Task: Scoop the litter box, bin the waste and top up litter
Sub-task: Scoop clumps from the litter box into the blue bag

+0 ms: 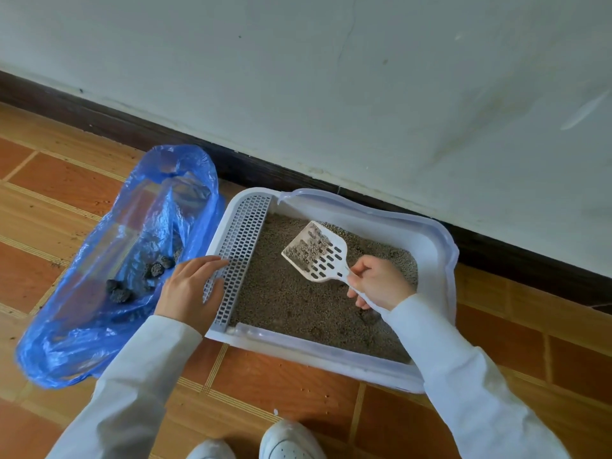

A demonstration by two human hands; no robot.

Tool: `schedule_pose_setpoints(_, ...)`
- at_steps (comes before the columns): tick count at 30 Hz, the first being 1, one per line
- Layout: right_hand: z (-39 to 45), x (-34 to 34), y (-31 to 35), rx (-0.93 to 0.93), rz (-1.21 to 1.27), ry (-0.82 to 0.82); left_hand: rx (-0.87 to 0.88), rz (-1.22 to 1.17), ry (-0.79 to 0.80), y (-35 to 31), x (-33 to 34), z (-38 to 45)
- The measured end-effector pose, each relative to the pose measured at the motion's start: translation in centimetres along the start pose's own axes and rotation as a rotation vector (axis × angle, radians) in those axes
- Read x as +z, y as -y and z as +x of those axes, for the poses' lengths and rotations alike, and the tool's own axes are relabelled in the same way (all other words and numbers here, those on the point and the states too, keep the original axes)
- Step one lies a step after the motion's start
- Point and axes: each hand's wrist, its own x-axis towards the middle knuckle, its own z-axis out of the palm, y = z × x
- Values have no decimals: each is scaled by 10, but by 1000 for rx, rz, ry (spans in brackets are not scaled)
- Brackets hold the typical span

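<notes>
The litter box (440, 246), a white tray with a clear raised rim, sits on the floor just right of centre in the frame, its far side close to the dark skirting board (231, 160). It is filled with grey-brown litter (291, 293), and a white slotted grille (238, 246) runs along its left edge. Above the litter, near the middle of the box, a white slotted scoop (316, 255) is held tilted, with some granules lying on its upper part. The right hand (377, 283) has its fingers curled tight round the scoop's handle, at the right side of the box. The left hand (192, 286) lies with fingers nearly straight and relaxed, its fingertips resting on the grille and the box's left rim; it grips nothing. Both arms wear pale long sleeves (463, 369).

Left of the box, touching its left side, a blue plastic bag (66, 342) lies open on the floor, and several dark clumps (121, 293) sit inside it near the left hand. The floor (281, 385) is orange-brown tile with lighter bands, with a few stray grains scattered on it. Along the upper part of the frame stands a pale wall (331, 77). At the bottom edge, the toes of two white shoes (288, 440) show
</notes>
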Motion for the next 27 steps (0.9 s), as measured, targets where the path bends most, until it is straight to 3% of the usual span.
schedule_pose_setpoints(6, -9, 18, 35, -171, -571, -77, 1, 1, -8, 0, 0, -2)
schedule_pose_setpoints(9, -9, 36, 58, -286, -700, -126, -6, 3, 4, 3, -3, -4)
schedule_pose_setpoints(17, 5, 79, 77, -412, -791, -126, -60, 24, -23, 14, -6, -9)
schedule_pose_setpoints(27, 10, 67, 64, -358, -633, 44, -80, 20, 26, 12, -6, -14)
